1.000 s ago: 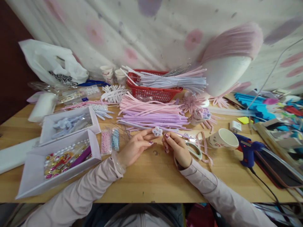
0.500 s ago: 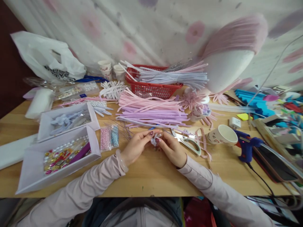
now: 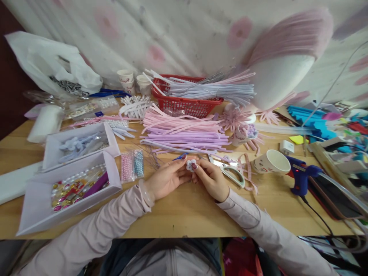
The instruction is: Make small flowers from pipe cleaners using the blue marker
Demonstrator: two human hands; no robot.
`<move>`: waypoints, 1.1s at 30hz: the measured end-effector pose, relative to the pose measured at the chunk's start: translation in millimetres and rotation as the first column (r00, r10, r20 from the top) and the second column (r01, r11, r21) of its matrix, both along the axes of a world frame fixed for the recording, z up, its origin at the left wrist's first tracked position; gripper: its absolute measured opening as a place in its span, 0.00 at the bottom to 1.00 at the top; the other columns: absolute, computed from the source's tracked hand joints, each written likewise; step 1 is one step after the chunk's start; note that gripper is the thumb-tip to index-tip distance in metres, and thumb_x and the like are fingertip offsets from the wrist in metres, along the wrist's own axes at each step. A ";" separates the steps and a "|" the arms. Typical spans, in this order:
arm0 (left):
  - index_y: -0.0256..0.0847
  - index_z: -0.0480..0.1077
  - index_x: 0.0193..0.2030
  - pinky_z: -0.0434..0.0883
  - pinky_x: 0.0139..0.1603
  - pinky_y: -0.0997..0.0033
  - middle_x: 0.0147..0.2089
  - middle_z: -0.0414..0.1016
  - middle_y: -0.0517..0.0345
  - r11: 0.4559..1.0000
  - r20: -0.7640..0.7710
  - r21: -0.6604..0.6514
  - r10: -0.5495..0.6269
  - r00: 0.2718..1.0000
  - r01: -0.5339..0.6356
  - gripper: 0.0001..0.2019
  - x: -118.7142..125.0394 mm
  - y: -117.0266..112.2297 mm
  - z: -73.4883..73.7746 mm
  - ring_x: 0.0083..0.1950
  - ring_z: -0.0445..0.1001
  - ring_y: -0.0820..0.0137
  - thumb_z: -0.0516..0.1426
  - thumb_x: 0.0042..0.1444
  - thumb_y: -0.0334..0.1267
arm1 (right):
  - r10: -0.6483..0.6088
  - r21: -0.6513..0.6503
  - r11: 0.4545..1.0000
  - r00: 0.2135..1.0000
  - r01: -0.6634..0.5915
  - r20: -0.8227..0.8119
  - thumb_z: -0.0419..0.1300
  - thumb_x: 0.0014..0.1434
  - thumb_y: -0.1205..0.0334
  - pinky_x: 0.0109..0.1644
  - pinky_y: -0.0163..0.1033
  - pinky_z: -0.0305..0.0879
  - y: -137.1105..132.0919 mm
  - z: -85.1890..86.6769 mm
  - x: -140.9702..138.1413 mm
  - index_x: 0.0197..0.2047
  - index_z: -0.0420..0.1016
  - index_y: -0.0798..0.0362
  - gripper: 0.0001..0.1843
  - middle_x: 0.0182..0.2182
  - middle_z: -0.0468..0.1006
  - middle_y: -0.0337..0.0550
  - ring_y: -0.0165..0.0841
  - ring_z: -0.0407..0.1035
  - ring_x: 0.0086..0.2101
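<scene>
A small pale lilac flower, apparently made of pipe cleaner, is held between my two hands above the front-middle of the table. My right hand pinches it from the right, thumb on its edge. At its left side is my left hand, thumb and forefinger at the flower and the other fingers loosely curled below. The flower's underside is hidden by my fingers. Just beyond my right hand lie scissors with pale handles. Lilac pipe cleaners and pink pipe cleaners are piled behind my hands.
On the left stand two white boxes with beads, gems and pale blue pieces. Bead packets lie beside them. A red basket of pipe cleaners is at the back. To the right are a paper cup and blue glue gun.
The flower has turned so that its petals face up toward me. My left hand has opened somewhat, with its lower fingers loosening. The camera view has shifted slightly.
</scene>
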State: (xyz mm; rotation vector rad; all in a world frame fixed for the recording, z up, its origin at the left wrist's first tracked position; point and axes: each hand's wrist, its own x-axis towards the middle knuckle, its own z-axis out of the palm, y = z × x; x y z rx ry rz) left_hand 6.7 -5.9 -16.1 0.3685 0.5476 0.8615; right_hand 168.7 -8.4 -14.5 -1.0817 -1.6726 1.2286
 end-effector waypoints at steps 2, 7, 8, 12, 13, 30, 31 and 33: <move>0.34 0.75 0.39 0.71 0.43 0.69 0.36 0.77 0.53 0.999 0.002 -0.045 0.011 1.000 -0.011 0.07 0.6 -0.5 -0.9 0.37 0.75 0.71 0.58 0.57 0.34 | 0.008 0.021 1.000 1.000 -0.009 0.027 0.53 0.63 0.50 0.26 0.34 0.64 -1.7 1.4 -0.3 0.29 0.69 0.53 0.17 0.19 0.69 0.37 0.27 0.64 0.19; 0.35 0.74 0.41 0.71 0.45 0.71 0.38 0.77 0.53 0.996 -0.007 -0.095 0.000 1.000 0.000 0.06 0.8 -0.8 -3.2 0.40 0.75 0.72 0.59 0.56 0.31 | -0.009 0.012 1.000 1.000 0.009 0.003 0.55 0.61 0.50 0.25 0.35 0.66 -4.3 3.2 -0.8 0.30 0.71 0.53 0.16 0.19 0.71 0.38 0.29 0.66 0.19; 0.35 0.74 0.41 0.71 0.45 0.71 0.38 0.77 0.53 0.996 -0.003 -0.091 0.000 1.000 0.000 0.06 1.1 -0.8 -3.0 0.40 0.75 0.72 0.59 0.56 0.31 | -0.020 0.002 1.000 1.000 0.020 -0.011 0.56 0.61 0.50 0.25 0.35 0.66 -4.4 3.1 -0.9 0.31 0.72 0.53 0.15 0.19 0.71 0.38 0.29 0.66 0.19; 0.34 0.75 0.40 0.70 0.41 0.71 0.35 0.76 0.54 1.000 0.007 -0.016 -0.020 1.000 0.020 0.07 3.2 -1.1 -0.5 0.35 0.74 0.72 0.60 0.55 0.32 | -0.043 -0.009 0.999 0.998 0.042 -0.037 0.57 0.60 0.50 0.24 0.34 0.67 -3.7 2.3 -1.3 0.30 0.72 0.54 0.16 0.19 0.73 0.38 0.28 0.67 0.19; 0.33 0.75 0.40 0.70 0.40 0.71 0.34 0.76 0.54 1.000 0.007 0.001 -0.021 1.000 0.021 0.07 3.6 -1.4 0.0 0.34 0.73 0.72 0.61 0.54 0.33 | -0.047 -0.008 0.999 0.998 0.046 -0.040 0.57 0.60 0.50 0.24 0.34 0.67 -3.5 2.4 -1.3 0.30 0.72 0.54 0.16 0.19 0.73 0.38 0.28 0.68 0.18; 0.36 0.75 0.44 0.68 0.35 0.74 0.33 0.72 0.58 0.999 0.109 0.037 -0.015 0.994 0.011 0.10 10.1 -3.6 -4.7 0.32 0.69 0.75 0.60 0.55 0.36 | -0.081 0.004 0.997 0.991 0.082 -0.105 0.57 0.60 0.52 0.24 0.34 0.69 -5.0 1.8 -3.1 0.29 0.73 0.54 0.14 0.19 0.74 0.39 0.29 0.69 0.19; 0.36 0.75 0.44 0.67 0.35 0.74 0.33 0.72 0.58 0.999 0.112 0.037 -0.017 0.994 0.013 0.10 10.0 -3.7 -5.1 0.32 0.69 0.75 0.60 0.56 0.36 | -0.080 0.006 0.997 0.991 0.081 -0.106 0.57 0.60 0.53 0.24 0.34 0.69 -5.1 2.0 -3.2 0.29 0.72 0.54 0.14 0.19 0.74 0.38 0.28 0.69 0.19; 0.36 0.75 0.45 0.67 0.35 0.74 0.33 0.71 0.58 0.999 0.114 0.036 -0.016 0.993 0.012 0.10 10.0 -4.0 -5.4 0.32 0.68 0.75 0.59 0.57 0.36 | -0.081 0.009 0.997 0.991 0.082 -0.102 0.58 0.60 0.53 0.24 0.34 0.69 -5.1 2.3 -3.4 0.28 0.72 0.54 0.15 0.19 0.74 0.38 0.28 0.69 0.19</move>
